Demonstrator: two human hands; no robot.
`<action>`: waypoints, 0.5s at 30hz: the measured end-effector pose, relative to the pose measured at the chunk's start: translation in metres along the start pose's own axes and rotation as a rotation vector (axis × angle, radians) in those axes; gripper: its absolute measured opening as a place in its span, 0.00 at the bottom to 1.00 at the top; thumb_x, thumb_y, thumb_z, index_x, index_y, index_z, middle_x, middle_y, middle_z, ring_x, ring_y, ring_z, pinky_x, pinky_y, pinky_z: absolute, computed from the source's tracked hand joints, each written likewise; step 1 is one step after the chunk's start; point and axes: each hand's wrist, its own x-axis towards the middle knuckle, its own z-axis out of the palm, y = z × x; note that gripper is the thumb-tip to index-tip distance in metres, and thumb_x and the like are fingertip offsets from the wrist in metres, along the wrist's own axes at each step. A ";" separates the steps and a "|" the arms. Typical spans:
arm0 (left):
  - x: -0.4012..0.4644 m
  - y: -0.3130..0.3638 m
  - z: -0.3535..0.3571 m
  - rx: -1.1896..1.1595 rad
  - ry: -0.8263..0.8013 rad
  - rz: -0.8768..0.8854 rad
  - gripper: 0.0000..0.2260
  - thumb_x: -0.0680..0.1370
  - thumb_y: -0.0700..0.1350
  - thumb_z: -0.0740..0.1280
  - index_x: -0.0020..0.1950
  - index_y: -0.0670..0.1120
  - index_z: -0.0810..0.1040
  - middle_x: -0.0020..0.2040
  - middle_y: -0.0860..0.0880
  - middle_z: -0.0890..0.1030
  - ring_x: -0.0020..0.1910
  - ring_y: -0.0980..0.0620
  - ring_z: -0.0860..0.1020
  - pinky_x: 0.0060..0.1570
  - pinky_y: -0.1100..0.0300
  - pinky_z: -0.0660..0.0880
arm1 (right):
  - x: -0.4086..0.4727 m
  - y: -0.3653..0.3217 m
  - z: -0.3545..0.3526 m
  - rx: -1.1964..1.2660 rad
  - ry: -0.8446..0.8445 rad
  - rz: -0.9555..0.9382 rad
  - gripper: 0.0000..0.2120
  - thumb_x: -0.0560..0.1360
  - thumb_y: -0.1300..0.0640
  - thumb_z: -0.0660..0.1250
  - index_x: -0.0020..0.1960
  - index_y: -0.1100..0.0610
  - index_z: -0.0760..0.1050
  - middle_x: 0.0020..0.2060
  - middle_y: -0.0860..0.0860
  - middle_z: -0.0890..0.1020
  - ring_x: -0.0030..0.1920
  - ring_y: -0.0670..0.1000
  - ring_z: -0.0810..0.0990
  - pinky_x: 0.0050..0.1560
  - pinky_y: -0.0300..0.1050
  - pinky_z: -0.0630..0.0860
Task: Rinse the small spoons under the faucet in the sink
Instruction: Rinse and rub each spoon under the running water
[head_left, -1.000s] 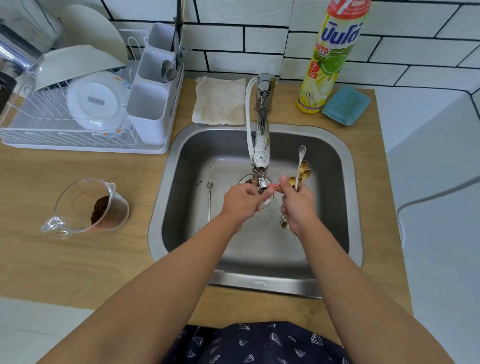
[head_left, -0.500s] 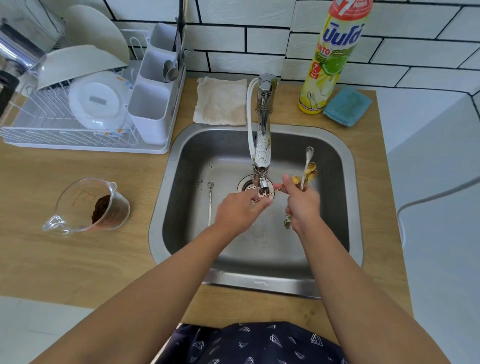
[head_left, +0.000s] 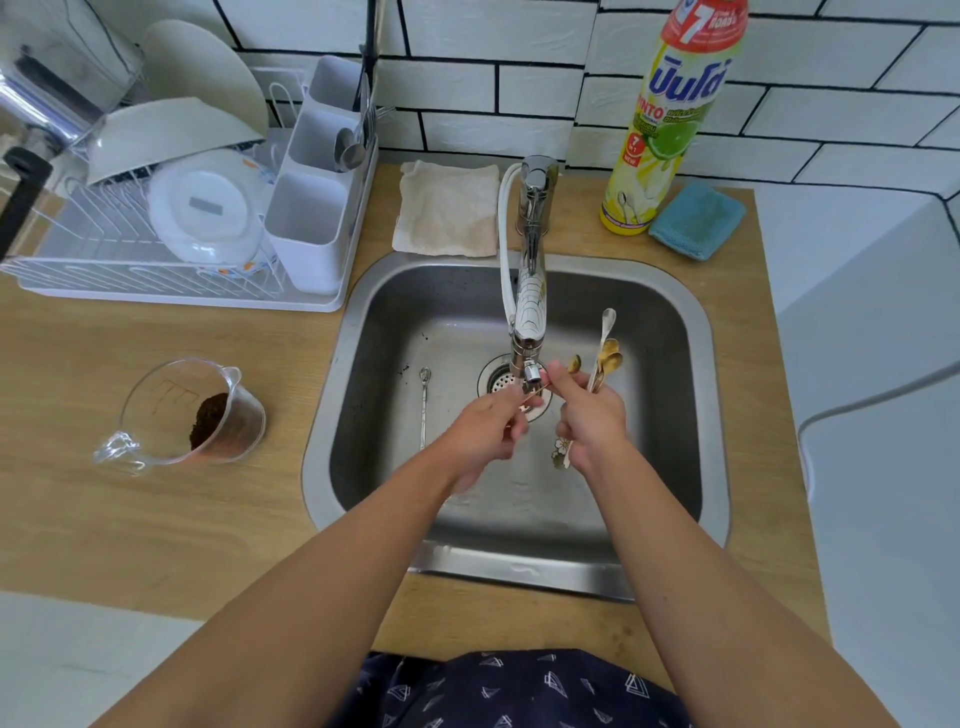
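Several small spoons (head_left: 602, 364) stand in the right hand (head_left: 589, 415), whose fingers curl round the handles; the bowls fan up and away from the fist, the handle ends hang below it. The left hand (head_left: 485, 431) pinches one thin spoon (head_left: 535, 391) that lies crosswise between both hands, directly under the faucet nozzle (head_left: 530, 371). Its long axis runs from the left fingertips toward the right thumb. I cannot tell whether water is running. One more long spoon (head_left: 424, 405) lies on the sink (head_left: 691, 415) floor, left of the left hand and pointing away from the person; that hand is nearer to it.
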 end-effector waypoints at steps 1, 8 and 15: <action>-0.002 0.000 -0.002 -0.165 -0.073 -0.052 0.15 0.84 0.53 0.60 0.55 0.44 0.80 0.30 0.56 0.69 0.26 0.57 0.61 0.28 0.64 0.62 | 0.001 0.002 -0.001 -0.006 0.000 0.001 0.13 0.75 0.51 0.77 0.37 0.52 0.77 0.42 0.51 0.89 0.21 0.45 0.57 0.21 0.39 0.58; -0.018 0.004 -0.010 -0.043 -0.133 -0.132 0.12 0.85 0.48 0.57 0.53 0.44 0.77 0.30 0.53 0.70 0.24 0.55 0.62 0.27 0.63 0.61 | 0.000 0.001 0.004 -0.032 0.003 -0.042 0.10 0.75 0.51 0.76 0.38 0.52 0.82 0.33 0.45 0.87 0.20 0.44 0.59 0.20 0.38 0.60; -0.021 0.013 -0.007 0.101 0.011 -0.072 0.12 0.85 0.46 0.54 0.43 0.47 0.69 0.28 0.55 0.63 0.25 0.55 0.57 0.26 0.62 0.54 | -0.011 0.015 0.011 -0.156 -0.152 -0.010 0.06 0.73 0.57 0.78 0.40 0.52 0.81 0.23 0.43 0.77 0.20 0.44 0.60 0.20 0.37 0.59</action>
